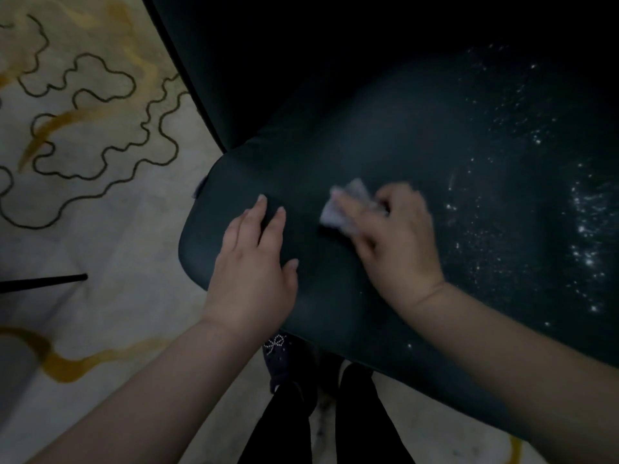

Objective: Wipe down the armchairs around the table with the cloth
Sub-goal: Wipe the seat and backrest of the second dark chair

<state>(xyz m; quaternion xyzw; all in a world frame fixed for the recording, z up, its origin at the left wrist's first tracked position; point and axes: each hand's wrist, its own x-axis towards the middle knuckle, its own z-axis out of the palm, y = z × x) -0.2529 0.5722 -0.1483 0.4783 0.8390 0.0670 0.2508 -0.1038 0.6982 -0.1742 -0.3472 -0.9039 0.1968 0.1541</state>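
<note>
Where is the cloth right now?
In the head view, the cloth sits under the right hand on the dark armchair seat, just right of the left hand.

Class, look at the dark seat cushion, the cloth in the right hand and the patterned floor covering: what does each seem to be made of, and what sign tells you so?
Seat cushion: probably leather or vinyl, dark green with a smooth dull sheen; bright specks glint on its right side.
Cloth: soft pale fabric, bunched under the right hand; blur hides its weave.
Floor covering: likely a carpet, matt cream with dark wavy outlines and ochre streaks.

Patterned carpet (100,229) bears the dark armchair (385,145).
</note>
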